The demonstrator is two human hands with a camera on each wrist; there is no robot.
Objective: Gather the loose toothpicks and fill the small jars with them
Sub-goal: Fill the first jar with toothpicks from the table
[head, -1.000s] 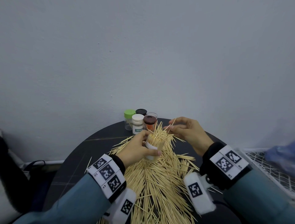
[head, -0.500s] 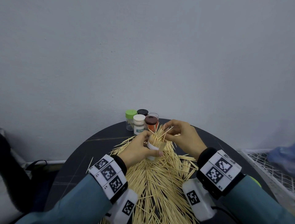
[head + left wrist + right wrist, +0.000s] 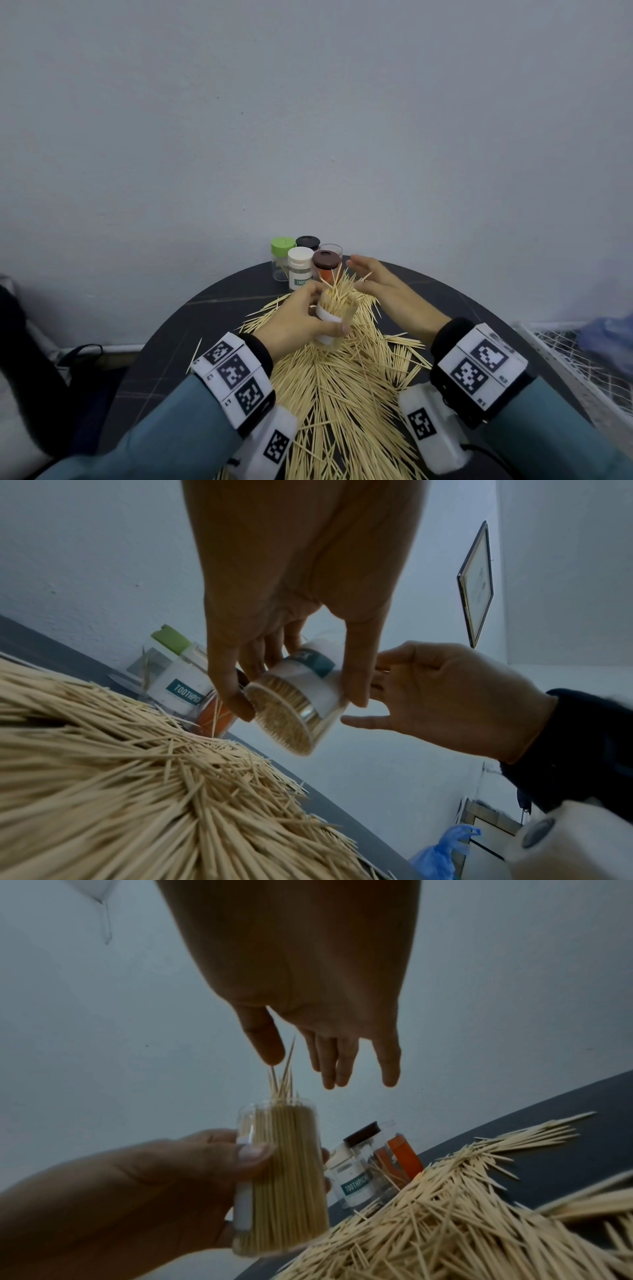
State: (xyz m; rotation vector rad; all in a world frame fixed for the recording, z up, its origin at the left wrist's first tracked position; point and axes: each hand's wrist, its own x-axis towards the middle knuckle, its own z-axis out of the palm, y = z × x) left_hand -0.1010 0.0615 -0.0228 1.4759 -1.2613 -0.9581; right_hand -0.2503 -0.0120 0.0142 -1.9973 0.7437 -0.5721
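**One jar packed full, held above the heap**

One clear plastic jar [image 3: 335,317] crammed with toothpicks sat gripped in the left hand [image 3: 297,322], fingers and thumb wrapped round it, just above the pale heap of loose wooden toothpicks [image 3: 342,387]. Beside the jar's mouth, the right hand [image 3: 387,291] hovered flat, fingers straight, holding nothing. Beyond the heap stood four capped jars [image 3: 301,263].

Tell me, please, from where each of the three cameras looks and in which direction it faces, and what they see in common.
Head: sits on the person's head, faces forward and down at the round table; both forearms and hands show.
Left wrist: sits under the left wrist, looks along the left hand, which grips the filled jar; the right hand shows beyond.
Right wrist: looks along the open right hand above the jar's protruding toothpicks.
Shared: all three show the jar, the loose pile and the lidded jars.
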